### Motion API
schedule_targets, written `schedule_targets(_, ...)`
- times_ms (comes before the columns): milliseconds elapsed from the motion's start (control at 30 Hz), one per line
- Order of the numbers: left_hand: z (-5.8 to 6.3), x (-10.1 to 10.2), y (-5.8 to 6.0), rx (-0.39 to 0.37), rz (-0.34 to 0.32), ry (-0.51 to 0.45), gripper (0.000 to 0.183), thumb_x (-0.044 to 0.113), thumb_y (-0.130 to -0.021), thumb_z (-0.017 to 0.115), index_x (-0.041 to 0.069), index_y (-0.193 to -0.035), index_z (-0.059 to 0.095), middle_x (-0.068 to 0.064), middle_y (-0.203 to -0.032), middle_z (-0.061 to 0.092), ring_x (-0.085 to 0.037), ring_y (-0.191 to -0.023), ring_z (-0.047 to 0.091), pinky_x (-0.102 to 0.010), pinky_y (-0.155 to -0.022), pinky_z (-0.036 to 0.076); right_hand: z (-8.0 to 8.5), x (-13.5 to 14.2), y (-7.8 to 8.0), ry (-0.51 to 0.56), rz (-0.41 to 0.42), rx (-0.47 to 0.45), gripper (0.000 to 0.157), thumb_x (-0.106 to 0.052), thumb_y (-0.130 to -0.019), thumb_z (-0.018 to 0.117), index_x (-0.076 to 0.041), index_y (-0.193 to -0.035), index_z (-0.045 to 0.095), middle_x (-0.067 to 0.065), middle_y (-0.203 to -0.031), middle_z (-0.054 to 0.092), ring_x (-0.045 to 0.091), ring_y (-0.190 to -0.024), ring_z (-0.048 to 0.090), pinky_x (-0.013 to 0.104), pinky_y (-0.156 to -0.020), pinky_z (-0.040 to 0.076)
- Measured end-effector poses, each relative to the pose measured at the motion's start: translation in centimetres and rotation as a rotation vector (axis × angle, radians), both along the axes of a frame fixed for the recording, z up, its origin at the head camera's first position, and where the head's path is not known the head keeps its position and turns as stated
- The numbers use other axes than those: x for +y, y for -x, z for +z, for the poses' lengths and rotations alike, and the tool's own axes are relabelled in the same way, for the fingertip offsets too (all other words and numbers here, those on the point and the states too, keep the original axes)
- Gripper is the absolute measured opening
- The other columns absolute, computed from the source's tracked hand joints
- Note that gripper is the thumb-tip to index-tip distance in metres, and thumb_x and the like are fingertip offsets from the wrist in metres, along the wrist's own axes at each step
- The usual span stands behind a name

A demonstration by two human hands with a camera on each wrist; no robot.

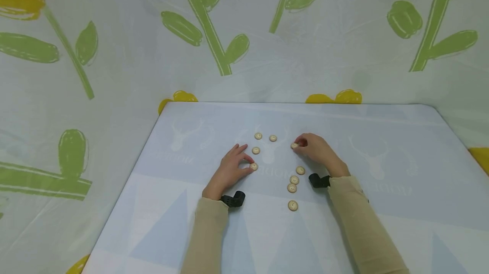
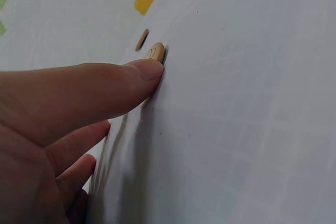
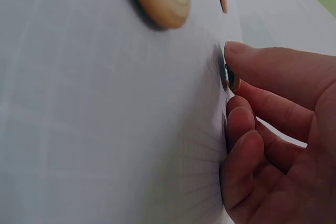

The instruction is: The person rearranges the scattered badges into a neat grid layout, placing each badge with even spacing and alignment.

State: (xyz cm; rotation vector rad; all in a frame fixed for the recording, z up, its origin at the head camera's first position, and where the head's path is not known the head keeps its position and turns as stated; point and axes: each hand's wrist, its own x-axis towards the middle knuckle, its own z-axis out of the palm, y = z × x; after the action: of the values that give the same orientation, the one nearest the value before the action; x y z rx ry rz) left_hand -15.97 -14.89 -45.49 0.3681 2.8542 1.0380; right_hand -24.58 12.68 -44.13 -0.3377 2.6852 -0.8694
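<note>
Round, pale wooden buttons lie on the table in the head view. My left hand (image 1: 230,169) pinches one button (image 1: 254,166) at its edge between thumb and index finger, low at the tabletop. In the left wrist view the thumb covers part of that button (image 2: 156,52). Over to the right, my right hand (image 1: 315,150) holds another button (image 1: 294,145) by thumb and fingertips. The right wrist view has this button (image 3: 231,77) tilted edge-on beneath the thumb, mostly hidden, while the other fingers curl close to the table.
Beyond my left hand are a button (image 1: 256,150) and two farther ones, one (image 1: 258,136) left of the other (image 1: 273,138). Below my right hand a loose column runs from one button (image 1: 300,170) through two close together (image 1: 294,180) to the nearest (image 1: 293,205). The pale blue patterned table (image 1: 401,146) meets flower-printed fabric.
</note>
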Motion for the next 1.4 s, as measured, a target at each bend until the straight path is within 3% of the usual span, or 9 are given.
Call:
schedule_targets(367, -0.1, 0.0, 0.0, -0.003, 0.011, 0.000, 0.013, 0.023, -0.078, 0.068, 0.020, -0.091, 0.063, -0.003, -0.142, 0.032, -0.022, -0.134, 0.012, -0.044, -0.105, 0.013, -0.5, 0.9, -0.5, 0.155, -0.088, -0.056, 0.038, -0.039, -0.082, 0.061, -0.011, -0.108, 0.056, 0.007, -0.099, 0.057, 0.022, -0.083, 0.051, 0.031, -0.070, 0.044)
schedule_targets(833, 0.0, 0.0, 0.1, 0.002, 0.009, 0.007, 0.013, 0.023, -0.078, 0.067, 0.019, -0.090, 0.063, -0.004, -0.142, 0.032, -0.024, -0.134, 0.013, -0.046, -0.105, 0.014, -0.6, 0.9, -0.5, 0.187, -0.141, -0.035, 0.031, -0.029, -0.084, 0.061, -0.012, -0.109, 0.055, 0.009, -0.100, 0.059, 0.023, -0.087, 0.051, 0.035, -0.076, 0.043)
schedule_targets(1067, 0.1, 0.1, 0.0, -0.012, 0.011, 0.011, 0.013, 0.023, -0.079, 0.067, 0.018, -0.090, 0.063, -0.004, -0.142, 0.032, -0.024, -0.134, 0.012, -0.046, -0.105, 0.014, -0.9, 0.9, -0.5, 0.222, -0.178, -0.036, 0.032, -0.031, -0.082, 0.063, -0.015, -0.110, 0.056, 0.007, -0.100, 0.060, 0.022, -0.081, 0.053, 0.031, -0.070, 0.044)
schedule_targets(1400, 0.3, 0.2, 0.0, -0.016, 0.021, 0.009, 0.013, 0.021, -0.078, 0.068, 0.018, -0.090, 0.063, -0.004, -0.142, 0.032, -0.024, -0.134, 0.012, -0.048, -0.105, 0.013, -0.8, 0.2, -0.7, 0.359, -0.186, -0.009, 0.036, -0.033, -0.080, 0.066, -0.018, -0.111, 0.057, 0.005, -0.099, 0.061, 0.020, -0.078, 0.054, 0.029, -0.062, 0.046)
